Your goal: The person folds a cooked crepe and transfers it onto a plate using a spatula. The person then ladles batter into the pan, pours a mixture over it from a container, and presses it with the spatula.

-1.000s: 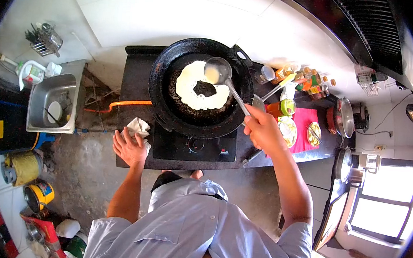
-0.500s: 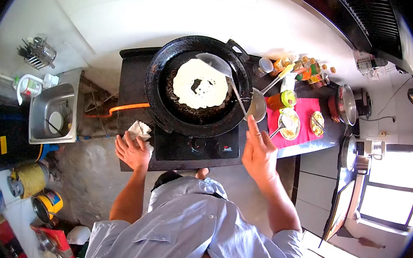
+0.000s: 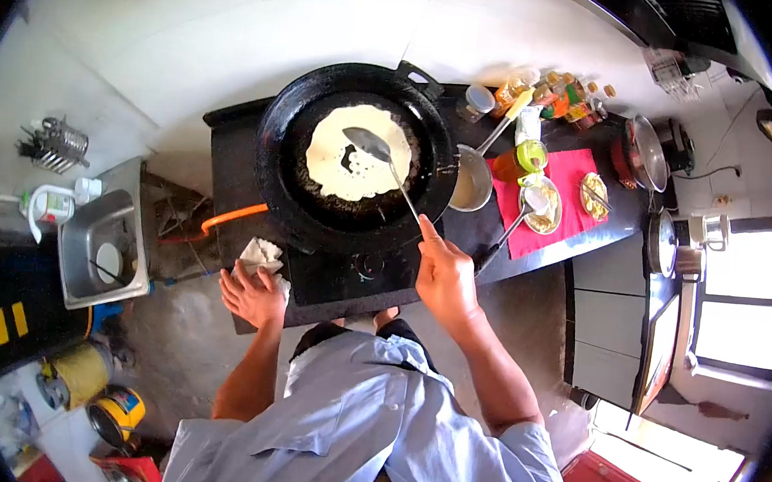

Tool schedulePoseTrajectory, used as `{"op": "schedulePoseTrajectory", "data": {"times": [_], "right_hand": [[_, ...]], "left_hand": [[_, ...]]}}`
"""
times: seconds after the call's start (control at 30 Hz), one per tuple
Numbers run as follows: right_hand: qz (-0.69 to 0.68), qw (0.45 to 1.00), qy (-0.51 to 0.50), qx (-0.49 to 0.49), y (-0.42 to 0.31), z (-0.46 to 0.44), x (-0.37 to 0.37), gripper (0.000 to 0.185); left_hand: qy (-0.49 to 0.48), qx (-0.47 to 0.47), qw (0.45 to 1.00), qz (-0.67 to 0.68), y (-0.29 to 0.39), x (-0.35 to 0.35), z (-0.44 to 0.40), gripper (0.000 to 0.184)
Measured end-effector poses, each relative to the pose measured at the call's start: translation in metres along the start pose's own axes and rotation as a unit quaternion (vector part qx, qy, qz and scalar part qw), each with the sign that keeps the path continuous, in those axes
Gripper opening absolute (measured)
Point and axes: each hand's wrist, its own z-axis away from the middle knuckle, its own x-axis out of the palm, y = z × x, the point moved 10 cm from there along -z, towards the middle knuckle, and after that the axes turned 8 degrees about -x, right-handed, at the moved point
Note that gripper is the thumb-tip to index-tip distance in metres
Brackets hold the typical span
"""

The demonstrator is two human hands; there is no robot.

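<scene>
Black wok (image 3: 273, 148); cream pancake (image 3: 373, 179); red mat (image 3: 571, 224); orange hose (image 3: 235, 215)

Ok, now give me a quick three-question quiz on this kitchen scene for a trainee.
1. True or false: the left hand is in the sink.
2. From the wearer's view, the red mat lies where relative to the wok? A left, B right, C behind.
3. Fill in: the right hand grips a ____, its head over the pale batter.

Key: 1. False, it lies against the crumpled cloth. 2. B. 3. Ladle.
</scene>
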Motion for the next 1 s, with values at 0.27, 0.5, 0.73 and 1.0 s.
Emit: {"op": "schedulePoseTrajectory", "data": {"times": [0.27, 0.5, 0.73, 1.0], "right_hand": [[-0.537, 0.743, 0.07, 0.393, 0.078, 0.052, -0.029, 0.046], [-0.387, 0.788, 0.129, 0.46, 0.177, 0.1, -0.034, 0.048], [-0.473, 0.727, 0.051, 0.495, 0.213, 0.083, 0.025, 0.049], [-0.128, 0.854, 0.034, 0.503, 0.291, 0.123, -0.032, 0.056]], "left_hand": [[0.018, 0.002, 1.0, -0.02, 0.002, 0.008, -0.001, 0.06], [0.051, 0.015, 0.998, -0.021, 0.011, 0.004, 0.001, 0.056], [0.064, 0.012, 0.997, -0.04, 0.008, 0.004, 0.0, 0.055], [0.073, 0.012, 0.994, -0.076, -0.007, 0.024, -0.006, 0.057]]}}
